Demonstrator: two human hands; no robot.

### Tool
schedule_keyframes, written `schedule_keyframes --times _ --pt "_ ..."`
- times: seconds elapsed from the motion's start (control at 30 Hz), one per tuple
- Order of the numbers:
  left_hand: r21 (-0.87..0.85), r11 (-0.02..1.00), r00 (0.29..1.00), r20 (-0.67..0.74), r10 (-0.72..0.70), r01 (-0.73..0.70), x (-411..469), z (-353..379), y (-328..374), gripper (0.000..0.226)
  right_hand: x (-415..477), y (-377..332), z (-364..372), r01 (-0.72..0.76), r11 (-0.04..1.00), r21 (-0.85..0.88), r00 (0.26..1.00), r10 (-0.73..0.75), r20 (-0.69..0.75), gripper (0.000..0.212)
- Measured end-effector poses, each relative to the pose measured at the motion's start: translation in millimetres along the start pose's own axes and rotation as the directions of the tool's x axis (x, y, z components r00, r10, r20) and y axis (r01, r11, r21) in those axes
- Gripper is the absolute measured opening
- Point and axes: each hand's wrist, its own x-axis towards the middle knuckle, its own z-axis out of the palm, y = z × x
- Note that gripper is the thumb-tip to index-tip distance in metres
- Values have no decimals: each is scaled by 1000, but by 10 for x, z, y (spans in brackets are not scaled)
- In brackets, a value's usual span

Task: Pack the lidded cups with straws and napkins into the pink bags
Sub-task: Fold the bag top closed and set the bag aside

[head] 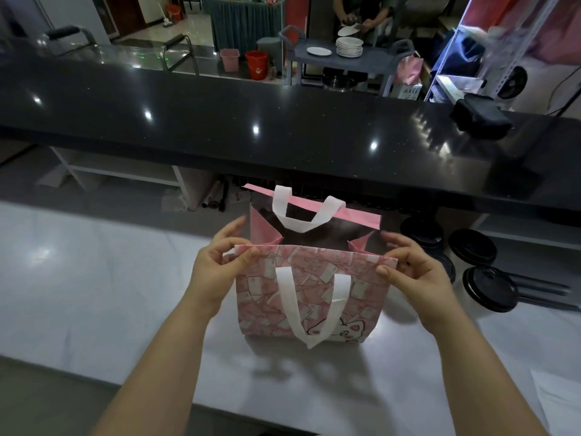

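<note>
Bag-opening step: left hand and right hand, each grip pinching the bag's near rim, spread its mouth; next, probably, a cup from right of the bag goes in upright.

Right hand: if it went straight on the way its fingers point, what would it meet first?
The right hand pinches the pink bag at the right corner of its near rim, fingers pointing left. So the bag comes first; past it, likely the left hand at the other corner, though depth is unclear.
</note>
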Motion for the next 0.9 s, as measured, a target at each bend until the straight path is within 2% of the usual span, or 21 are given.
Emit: schedule_keyframes --times 0.17,0.3,0.47,0.53,0.7,0.8,0.9 --pt "65 995 978 191 -81 69 313 -47 68 7 238 -10 -56 -41 998 44 993 36 113 17" --pt "89 995 985 164 -58 44 392 -14 78 14 331 7 -73 -21 999 43 986 14 165 14" --pt "182 983 994 109 -28 8 356 6 46 28 299 47 -42 34 999 16 996 -35 86 15" --pt "258 965 994 108 15 -43 352 -6 65 32 280 57 -57 47 999 15 997 -48 62 9" --pt "492 858 981 181 65 -148 355 -51 77 70 245 -4 -97 63 993 -103 994 -52 99 10" --pt "613 752 960 263 94 -241 374 -15 138 62 244 -68 -118 78 969 -233 990 -48 131 12" --pt "703 649 947 307 92 -290 398 8 204 58 241 -112 -136 146 916 -372 981 -87 171 23"
